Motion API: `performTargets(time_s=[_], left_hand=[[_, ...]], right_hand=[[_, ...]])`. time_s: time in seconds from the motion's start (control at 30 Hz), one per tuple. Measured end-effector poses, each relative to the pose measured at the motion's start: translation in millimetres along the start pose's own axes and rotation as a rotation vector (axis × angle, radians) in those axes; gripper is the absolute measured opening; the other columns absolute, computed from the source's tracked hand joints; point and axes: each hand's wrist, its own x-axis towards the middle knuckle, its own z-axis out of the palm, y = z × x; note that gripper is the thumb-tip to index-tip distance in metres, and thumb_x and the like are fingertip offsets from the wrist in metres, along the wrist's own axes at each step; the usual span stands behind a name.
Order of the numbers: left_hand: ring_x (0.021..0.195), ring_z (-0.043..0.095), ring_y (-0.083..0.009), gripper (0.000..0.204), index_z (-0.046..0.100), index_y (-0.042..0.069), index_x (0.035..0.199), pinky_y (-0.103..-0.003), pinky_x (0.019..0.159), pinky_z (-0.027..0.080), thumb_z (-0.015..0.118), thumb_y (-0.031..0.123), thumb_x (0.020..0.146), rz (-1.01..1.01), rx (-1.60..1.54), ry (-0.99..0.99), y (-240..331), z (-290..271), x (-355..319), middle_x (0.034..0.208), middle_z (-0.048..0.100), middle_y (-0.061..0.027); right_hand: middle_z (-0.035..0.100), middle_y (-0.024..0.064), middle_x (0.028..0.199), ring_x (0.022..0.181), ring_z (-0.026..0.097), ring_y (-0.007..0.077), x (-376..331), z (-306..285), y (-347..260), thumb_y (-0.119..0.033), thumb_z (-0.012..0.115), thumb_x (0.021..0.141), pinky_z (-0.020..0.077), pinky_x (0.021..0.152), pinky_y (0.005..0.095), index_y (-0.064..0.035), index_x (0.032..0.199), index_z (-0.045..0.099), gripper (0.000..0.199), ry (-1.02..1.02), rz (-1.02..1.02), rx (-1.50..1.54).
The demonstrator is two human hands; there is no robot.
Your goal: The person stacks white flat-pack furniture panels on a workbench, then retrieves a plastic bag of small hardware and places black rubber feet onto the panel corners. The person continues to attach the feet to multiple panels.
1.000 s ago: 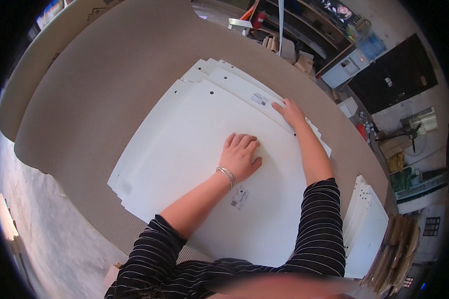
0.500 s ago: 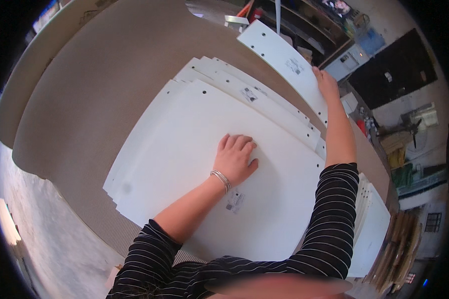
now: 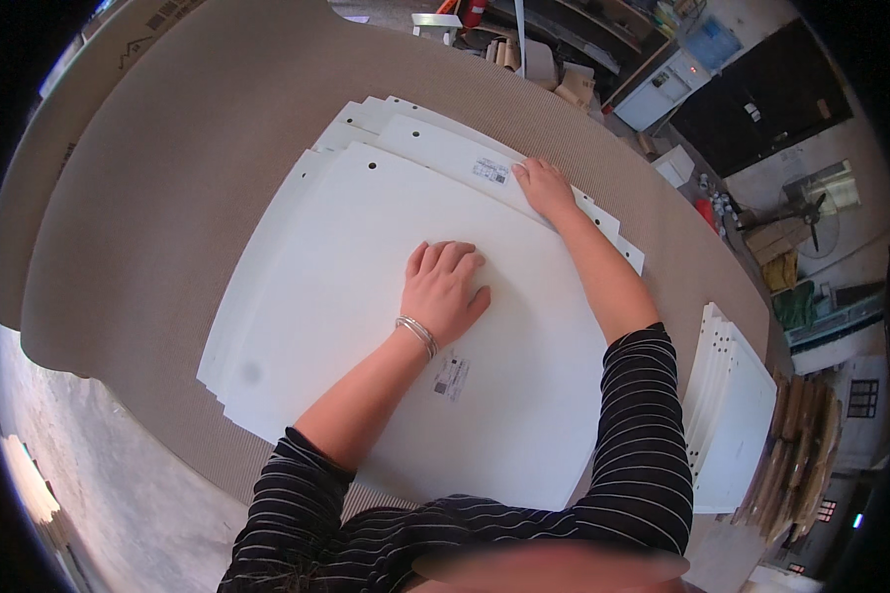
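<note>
A large white panel (image 3: 297,296) with a hole near its far corner and a printed label lies on top of a stack of white panels. My left hand (image 3: 443,289), a bracelet at its wrist, rests on it with fingers spread. Beyond the large panel's far edge lies a white panel (image 3: 445,146) with a label and a hole at its left end. My right hand (image 3: 549,188) is closed on this panel beside the label, fingers bent. How much of it sits beneath the large panel is hidden.
Ribbed brown cardboard (image 3: 168,168) spreads beneath the stack and curls up at the left. More white panels (image 3: 737,405) stand at the right, beside brown flat pieces (image 3: 791,450). A fan (image 3: 811,212) and a water dispenser (image 3: 658,89) are farther off.
My right hand has come down and nearer, bringing the white panel from the air onto the stack's far side. My left hand stays on the large panel. The view has shifted slightly.
</note>
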Motion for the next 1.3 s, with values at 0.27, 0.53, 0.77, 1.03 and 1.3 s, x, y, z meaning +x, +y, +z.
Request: performTargets(time_s=[0.27,0.53,0.77,1.03,1.3], left_hand=[[0.118,0.043,-0.0231,0.034,0.058,0.012,0.106,-0.042,0.107,0.024,0.063,0.025,0.075,0.008,-0.039,0.018,-4.0,2.4,-0.5,0.118,0.053,-0.0025],[0.117,0.043,-0.0219,0.035,0.057,0.011,0.107,-0.042,0.107,0.024,0.062,0.026,0.076,0.002,-0.038,0.010,-4.8,4.9,-1.2,0.117,0.053,-0.0029],[0.118,0.042,-0.0219,0.035,0.058,0.012,0.107,-0.043,0.108,0.023,0.062,0.028,0.076,-0.026,0.018,-0.016,-2.8,3.9,-1.1,0.118,0.052,-0.0025],[0.118,0.043,-0.0241,0.037,0.059,0.015,0.109,-0.044,0.104,0.028,0.064,0.031,0.075,-0.026,0.075,-0.038,-8.4,10.2,2.1,0.120,0.053,-0.0028],[0.115,0.050,-0.0257,0.035,0.063,0.018,0.107,-0.046,0.099,0.034,0.060,0.039,0.079,0.066,0.150,-0.031,-31.2,30.2,12.5,0.118,0.060,-0.0018]], right_hand=[[0.043,0.0297,0.133,0.126,0.043,0.0358,-70.4,-59.5,80.3,-0.048,0.049,0.088,0.0344,0.104,0.0400,0.0103,0.133,0.036,0.075,0.176,0.735,0.133],[0.055,0.0291,0.119,0.116,0.052,0.0374,-92.1,-39.0,95.7,-0.053,0.047,0.086,0.0393,0.097,0.0371,0.0096,0.113,0.058,0.069,-0.091,0.627,0.063],[0.050,0.0296,0.126,0.122,0.047,0.0382,-96.2,-45.0,67.8,-0.054,0.049,0.086,0.0350,0.103,0.0377,0.0091,0.121,0.051,0.073,-0.105,0.588,0.054],[0.044,0.0229,0.135,0.123,0.042,0.0389,-227.2,-92.6,23.6,-0.038,0.057,0.087,0.0313,0.105,0.0418,0.0004,0.137,0.033,0.068,0.296,0.233,0.145],[0.030,0.0184,0.144,0.132,0.030,0.0357,-671.7,-56.2,-86.7,-0.030,0.085,0.060,0.0256,0.109,0.0462,-0.0074,0.139,0.032,0.098,-0.316,0.508,0.180]])
